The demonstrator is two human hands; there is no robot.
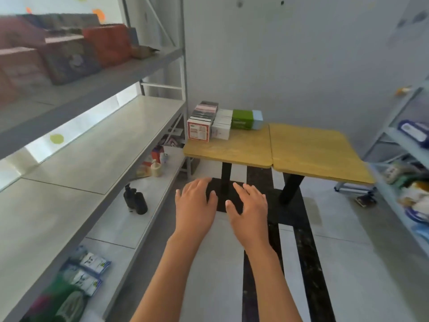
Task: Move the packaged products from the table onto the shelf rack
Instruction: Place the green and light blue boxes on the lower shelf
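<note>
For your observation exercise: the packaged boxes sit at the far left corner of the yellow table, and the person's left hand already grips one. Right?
Not quite. The head view shows the boxes at that corner of the table, but the left hand is open and holds nothing.

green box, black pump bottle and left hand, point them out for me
green box (pixel 242 119): head view, on its green top face
black pump bottle (pixel 138 201): head view, on its dark body
left hand (pixel 194 203): head view, on the back of the hand
</note>
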